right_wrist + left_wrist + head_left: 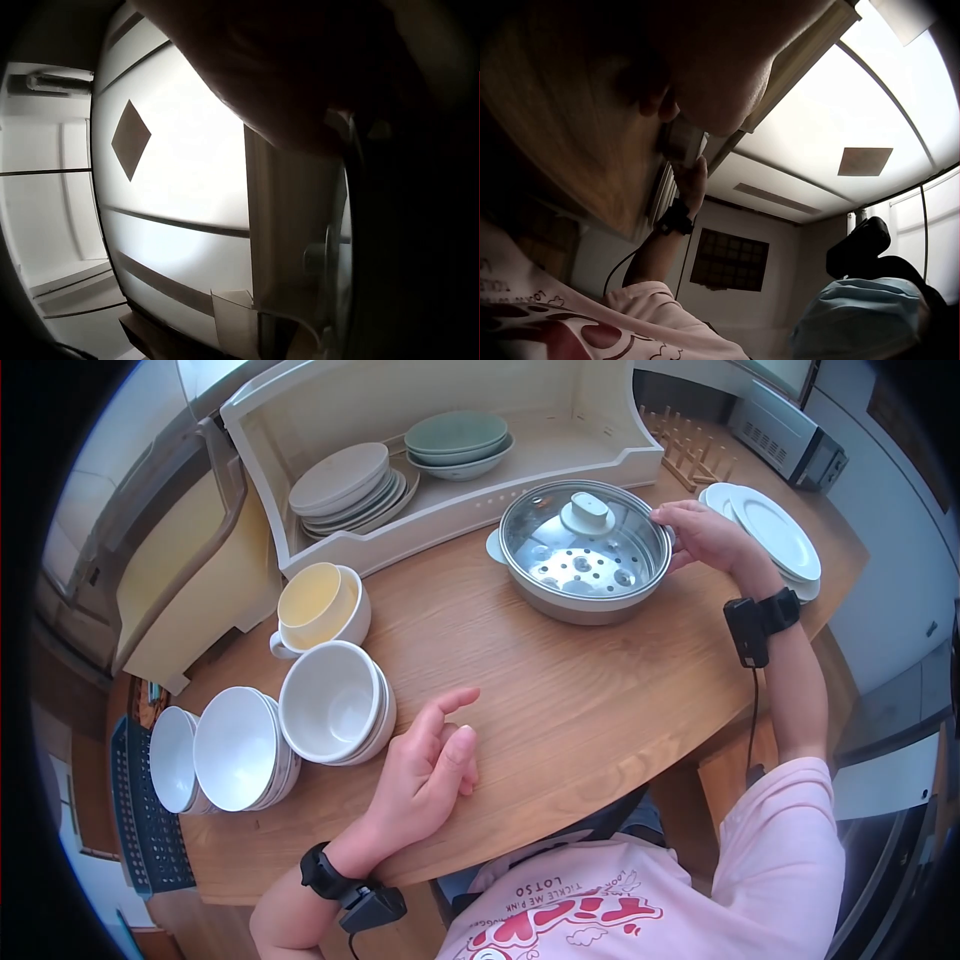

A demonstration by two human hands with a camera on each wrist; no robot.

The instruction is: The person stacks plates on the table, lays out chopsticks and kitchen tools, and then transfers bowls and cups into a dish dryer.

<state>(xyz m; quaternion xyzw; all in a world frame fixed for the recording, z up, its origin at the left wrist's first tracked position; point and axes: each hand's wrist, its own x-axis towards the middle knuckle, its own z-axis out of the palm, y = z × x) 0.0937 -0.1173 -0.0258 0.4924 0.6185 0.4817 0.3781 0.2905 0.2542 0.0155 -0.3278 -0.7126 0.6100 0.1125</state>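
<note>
A steel pot (560, 600) with a glass lid (585, 540) and a white knob stands on the wooden table (600, 700), far centre. My right hand (672, 535) is at the pot's right side, fingers curled over the rim where the right handle lies hidden; the left handle (493, 546) shows. My left hand (455, 728) rests on the table near me, fingers relaxed and holding nothing, beside a stack of white bowls (335, 702). The right wrist view shows the lid's edge (341, 247) under a dark palm.
More white bowl stacks (238, 748) lie at the left, and a yellow cup (318, 608) behind them. An open cream cabinet (300, 400) holds plates (345, 480) and green bowls (457, 438). White plates (772, 532) sit far right, near a wooden rack (688, 448).
</note>
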